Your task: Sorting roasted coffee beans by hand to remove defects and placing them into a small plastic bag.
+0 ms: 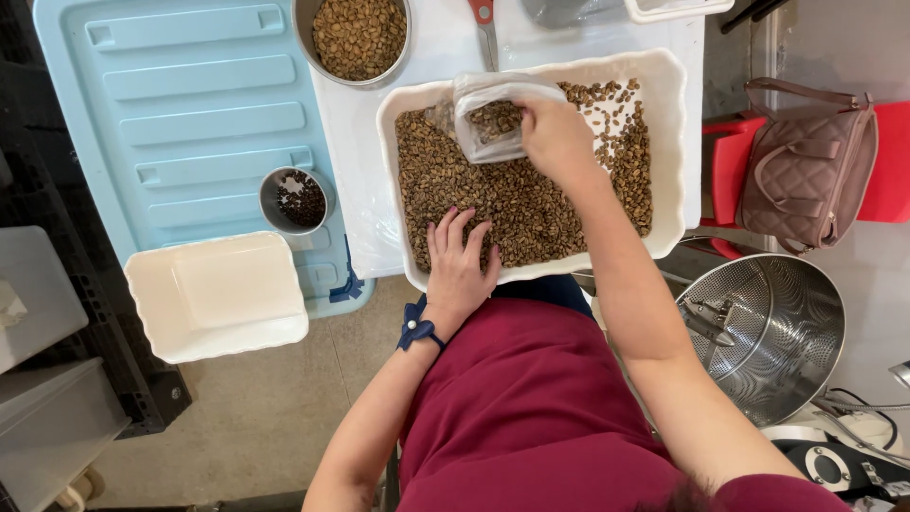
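Scoop: one clear plastic scoop [498,118], boxy and translucent, tipped into the far part of the white tray [669,142] and partly filled with beans
Right hand: right hand [555,133] grips the scoop's near edge, fingers curled shut around it
Beans: pale greenish-brown coffee beans [512,204] cover most of the tray floor, thinner toward the far right corner
Left hand: left hand [458,265] lies flat on the beans at the tray's near rim, fingers spread and open, holding nothing; a dark blue wristband [417,329] sits on the wrist
Tray: one deep white tray with a wavy rim, resting on the table [355,171] just in front of the person
Bowls: two round metal bowls; the large bowl [360,38] of the same pale beans beyond the tray, the small bowl [296,199] of darker beans to the left
Empty tray: one second white tray [218,296], left of the person, resting on a pale blue lid [180,123]
Right side: one quilted brown handbag [806,171] on a red seat [891,152], one perforated metal drum [768,332] below it
Labels: none can be made out
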